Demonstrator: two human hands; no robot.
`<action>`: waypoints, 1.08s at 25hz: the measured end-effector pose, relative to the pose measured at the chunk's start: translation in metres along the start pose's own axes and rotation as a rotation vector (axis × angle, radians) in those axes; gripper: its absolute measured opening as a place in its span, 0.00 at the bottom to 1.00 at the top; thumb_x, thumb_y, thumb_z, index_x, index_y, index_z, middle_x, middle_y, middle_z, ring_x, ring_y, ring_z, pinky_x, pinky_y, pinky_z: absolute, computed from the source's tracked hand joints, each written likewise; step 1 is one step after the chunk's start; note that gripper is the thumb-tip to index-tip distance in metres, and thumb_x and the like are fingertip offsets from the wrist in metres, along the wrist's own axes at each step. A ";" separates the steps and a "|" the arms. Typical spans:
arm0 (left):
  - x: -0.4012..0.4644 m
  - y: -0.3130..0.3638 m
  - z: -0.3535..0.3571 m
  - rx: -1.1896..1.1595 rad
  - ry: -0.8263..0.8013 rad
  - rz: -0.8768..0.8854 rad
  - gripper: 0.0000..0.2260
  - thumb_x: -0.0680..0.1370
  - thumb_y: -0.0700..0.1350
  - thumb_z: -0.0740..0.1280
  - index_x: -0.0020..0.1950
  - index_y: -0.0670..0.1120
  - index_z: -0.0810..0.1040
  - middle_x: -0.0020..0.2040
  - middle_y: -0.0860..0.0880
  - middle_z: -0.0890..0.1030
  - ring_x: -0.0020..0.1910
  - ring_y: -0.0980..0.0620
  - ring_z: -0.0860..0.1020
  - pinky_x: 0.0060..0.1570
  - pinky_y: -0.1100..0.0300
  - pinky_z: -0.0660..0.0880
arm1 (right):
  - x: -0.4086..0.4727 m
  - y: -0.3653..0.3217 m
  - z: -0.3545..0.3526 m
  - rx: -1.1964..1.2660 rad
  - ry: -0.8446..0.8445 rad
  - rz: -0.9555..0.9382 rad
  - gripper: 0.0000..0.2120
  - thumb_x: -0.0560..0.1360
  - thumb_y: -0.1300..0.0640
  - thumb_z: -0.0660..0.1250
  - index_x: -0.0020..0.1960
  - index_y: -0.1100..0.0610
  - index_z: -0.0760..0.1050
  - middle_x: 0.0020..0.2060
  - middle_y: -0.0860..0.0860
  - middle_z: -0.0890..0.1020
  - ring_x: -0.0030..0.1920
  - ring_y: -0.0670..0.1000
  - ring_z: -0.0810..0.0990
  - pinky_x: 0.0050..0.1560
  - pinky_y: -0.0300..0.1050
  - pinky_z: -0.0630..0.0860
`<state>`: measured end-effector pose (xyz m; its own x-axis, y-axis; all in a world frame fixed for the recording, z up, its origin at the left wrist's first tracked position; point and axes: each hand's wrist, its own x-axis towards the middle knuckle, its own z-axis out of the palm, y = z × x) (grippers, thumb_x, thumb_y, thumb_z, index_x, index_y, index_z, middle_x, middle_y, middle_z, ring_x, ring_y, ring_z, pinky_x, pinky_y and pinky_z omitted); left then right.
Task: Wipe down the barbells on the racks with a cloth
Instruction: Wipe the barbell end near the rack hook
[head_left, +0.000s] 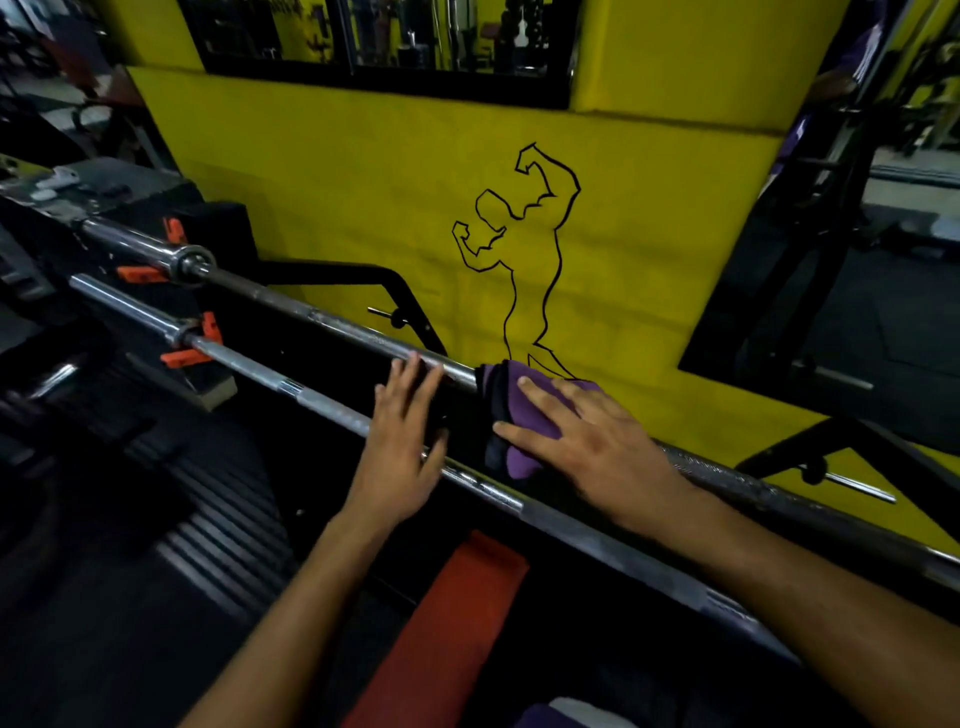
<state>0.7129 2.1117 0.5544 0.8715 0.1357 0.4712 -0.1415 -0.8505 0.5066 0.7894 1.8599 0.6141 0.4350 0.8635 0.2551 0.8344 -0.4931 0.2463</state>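
Two steel barbells run diagonally from upper left to lower right. The far barbell (332, 325) lies against the yellow wall; the near barbell (322, 402) passes under both my wrists. A purple cloth (511, 415) is draped over the far barbell. My right hand (587, 441) lies flat on the cloth with fingers spread, pressing it onto the bar. My left hand (402, 431) hovers with straight fingers just left of the cloth, fingertips reaching the far barbell and holding nothing.
Orange spring collars (195, 340) clamp both bars at the left, by black weight plates (223, 530). A red bench pad (447, 639) lies below the bars. Black rack arms (410, 306) stand against the yellow wall (649, 249) with its flexing-figure outline.
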 end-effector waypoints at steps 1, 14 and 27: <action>-0.008 0.011 0.006 -0.034 0.004 0.002 0.35 0.78 0.40 0.68 0.82 0.47 0.55 0.84 0.48 0.48 0.82 0.47 0.43 0.78 0.34 0.49 | -0.009 -0.002 -0.005 0.027 0.006 -0.004 0.33 0.74 0.59 0.64 0.78 0.42 0.64 0.77 0.59 0.66 0.70 0.67 0.72 0.65 0.64 0.74; -0.093 0.065 -0.009 -0.618 -0.209 -0.273 0.18 0.75 0.36 0.74 0.60 0.53 0.77 0.54 0.63 0.84 0.53 0.65 0.81 0.54 0.67 0.75 | -0.041 -0.052 -0.034 1.278 -0.343 0.278 0.34 0.74 0.39 0.73 0.73 0.31 0.57 0.67 0.40 0.75 0.64 0.39 0.77 0.67 0.50 0.75; -0.066 0.053 -0.060 -1.139 -0.249 -0.451 0.18 0.79 0.42 0.69 0.69 0.42 0.76 0.66 0.41 0.80 0.67 0.45 0.77 0.63 0.57 0.74 | 0.053 0.001 -0.076 1.886 -0.544 0.528 0.25 0.49 0.54 0.86 0.44 0.57 0.84 0.40 0.56 0.85 0.36 0.52 0.85 0.39 0.43 0.80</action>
<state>0.6199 2.0882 0.5936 0.9954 0.0952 0.0069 -0.0246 0.1866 0.9821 0.7882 1.8973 0.6988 0.4416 0.8141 -0.3771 -0.2954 -0.2649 -0.9179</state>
